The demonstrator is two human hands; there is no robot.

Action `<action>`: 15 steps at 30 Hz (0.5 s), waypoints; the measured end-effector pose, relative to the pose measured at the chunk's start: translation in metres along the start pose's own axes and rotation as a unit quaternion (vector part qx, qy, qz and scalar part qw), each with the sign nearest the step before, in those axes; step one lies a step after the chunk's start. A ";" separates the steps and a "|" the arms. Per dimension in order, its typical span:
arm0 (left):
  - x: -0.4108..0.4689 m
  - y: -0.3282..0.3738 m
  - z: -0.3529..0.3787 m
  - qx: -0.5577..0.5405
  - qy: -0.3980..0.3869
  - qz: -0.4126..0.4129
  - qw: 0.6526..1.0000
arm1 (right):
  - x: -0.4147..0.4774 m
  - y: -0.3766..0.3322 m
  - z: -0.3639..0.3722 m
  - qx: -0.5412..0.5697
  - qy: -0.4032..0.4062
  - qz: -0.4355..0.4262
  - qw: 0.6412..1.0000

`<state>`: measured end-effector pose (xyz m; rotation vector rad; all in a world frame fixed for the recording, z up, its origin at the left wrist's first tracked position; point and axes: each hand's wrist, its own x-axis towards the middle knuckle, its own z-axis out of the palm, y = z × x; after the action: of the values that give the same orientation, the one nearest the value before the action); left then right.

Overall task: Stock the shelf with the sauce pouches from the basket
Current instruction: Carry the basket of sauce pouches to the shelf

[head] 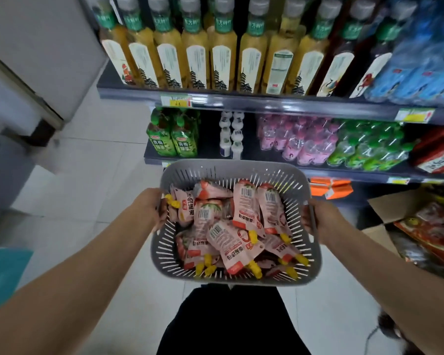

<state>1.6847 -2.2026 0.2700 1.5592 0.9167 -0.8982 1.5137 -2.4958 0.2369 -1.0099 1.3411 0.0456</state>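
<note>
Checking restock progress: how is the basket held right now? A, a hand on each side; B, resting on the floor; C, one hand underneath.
A: the left hand and the right hand each grip one side rim of the basket, full of sauce pouches.

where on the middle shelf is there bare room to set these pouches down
On the middle shelf: one bare gap between the green tea bottles and the small white bottles, a narrower one between those and the pink bottle packs. From there rightward it is packed, as is the top shelf.
</note>
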 end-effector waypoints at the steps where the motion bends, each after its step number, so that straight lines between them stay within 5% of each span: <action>1: 0.009 0.007 0.007 -0.005 -0.006 0.002 1.000 | 0.013 -0.010 0.004 -0.007 -0.002 -0.002 1.000; 15: 0.124 0.076 0.077 -0.007 -0.022 0.054 0.998 | 0.135 -0.064 0.055 -0.020 0.015 0.018 1.000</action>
<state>1.7990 -2.2766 0.1771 1.5562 0.7984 -0.8436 1.6317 -2.5685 0.1581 -1.0234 1.3909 0.0847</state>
